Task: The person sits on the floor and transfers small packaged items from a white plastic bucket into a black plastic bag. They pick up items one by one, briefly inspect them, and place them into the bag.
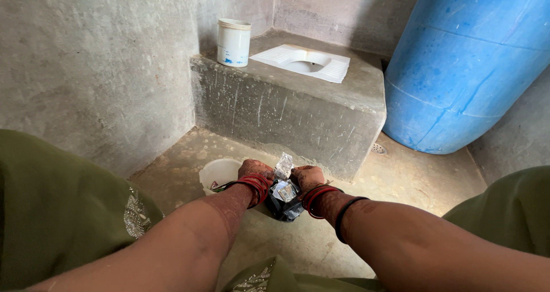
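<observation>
Green clothed knees crowd both lower corners, leaving a narrow strip of bare concrete floor (298, 246) between the forearms. The left hand (255, 170) and right hand (307, 177) meet low over that floor, both pinching a crumpled silvery packet (284, 180); fingertips are hidden. A white bucket (220, 173) sits half covered behind the left wrist. Farther off, a raised step (286, 114), a white tub (233, 42) and a blue barrel (464, 68) close the room in.

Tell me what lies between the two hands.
In the head view, a crumpled silvery and dark packet sits between the left hand and the right hand; both grip it, above the concrete floor.
</observation>
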